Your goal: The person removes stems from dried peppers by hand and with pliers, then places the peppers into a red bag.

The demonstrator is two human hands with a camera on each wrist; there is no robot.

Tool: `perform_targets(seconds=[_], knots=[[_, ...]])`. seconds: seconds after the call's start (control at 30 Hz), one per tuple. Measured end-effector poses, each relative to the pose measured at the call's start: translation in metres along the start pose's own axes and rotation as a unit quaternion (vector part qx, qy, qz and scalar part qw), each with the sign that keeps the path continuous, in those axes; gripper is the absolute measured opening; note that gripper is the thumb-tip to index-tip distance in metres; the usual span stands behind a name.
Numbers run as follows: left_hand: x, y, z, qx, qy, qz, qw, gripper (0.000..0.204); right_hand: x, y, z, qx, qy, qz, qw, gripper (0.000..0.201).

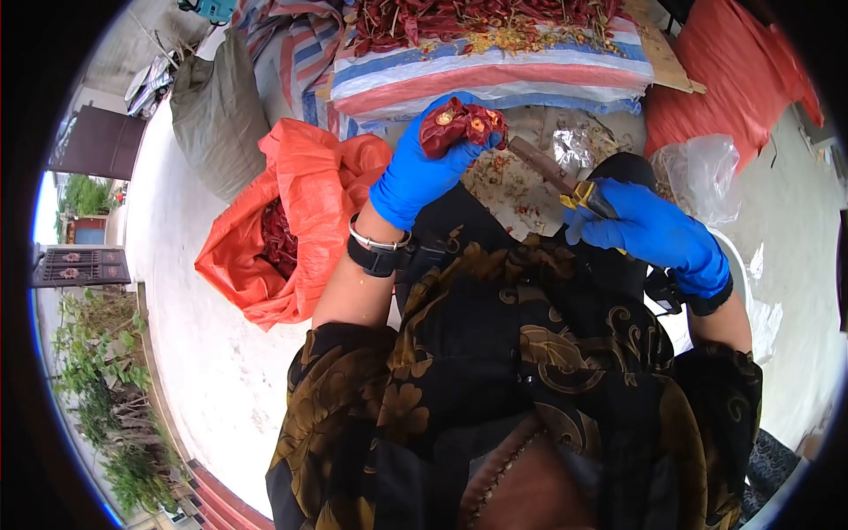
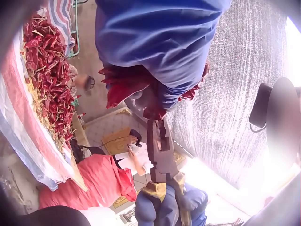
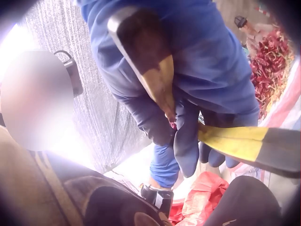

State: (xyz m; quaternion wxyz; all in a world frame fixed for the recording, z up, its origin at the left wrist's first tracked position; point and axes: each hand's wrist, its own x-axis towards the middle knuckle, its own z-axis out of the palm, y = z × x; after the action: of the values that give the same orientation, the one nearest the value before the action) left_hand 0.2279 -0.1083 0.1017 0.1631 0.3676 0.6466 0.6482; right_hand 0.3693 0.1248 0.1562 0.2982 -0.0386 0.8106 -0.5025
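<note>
My left hand (image 1: 422,172), in a blue glove, grips a small bunch of dried red chili peppers (image 1: 455,126), their stem ends turned outward. My right hand (image 1: 649,225), also gloved in blue, holds rusty pliers (image 1: 541,165) with yellow and black handles. Those handles (image 3: 240,143) stand spread apart in the right wrist view, with gloved fingers between and around them. In the left wrist view the pliers' metal head (image 2: 161,150) points up at the peppers (image 2: 127,89), its tip right at their lower edge. The glove hides much of the bunch.
A pile of dried chilies (image 1: 495,22) lies ahead on a striped sheet (image 1: 495,84). An orange-red sack (image 1: 309,230) with chilies inside stands open at left, near a grey sack (image 1: 216,115). At right are a full red sack (image 1: 733,79) and a clear plastic bag (image 1: 707,181).
</note>
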Motion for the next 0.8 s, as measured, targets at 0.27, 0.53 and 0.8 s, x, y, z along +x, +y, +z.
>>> perform_targets(seconds=[0.27, 0.53, 0.8], knots=[[0.001, -0.009, -0.001, -0.05, -0.012, 0.024, 0.998, 0.028, -0.002, 0.001, -0.002, -0.07, 0.033, -0.029, 0.997, 0.026], [-0.002, -0.009, 0.002, -0.089, -0.017, -0.01, 0.996, 0.035, 0.001, 0.008, 0.0, -0.107, 0.06, -0.049, 0.991, 0.033], [-0.001, -0.013, -0.001, 0.037, -0.012, -0.014, 0.999, 0.043, 0.006, 0.01, -0.007, -0.046, 0.025, -0.066, 0.996, 0.029]])
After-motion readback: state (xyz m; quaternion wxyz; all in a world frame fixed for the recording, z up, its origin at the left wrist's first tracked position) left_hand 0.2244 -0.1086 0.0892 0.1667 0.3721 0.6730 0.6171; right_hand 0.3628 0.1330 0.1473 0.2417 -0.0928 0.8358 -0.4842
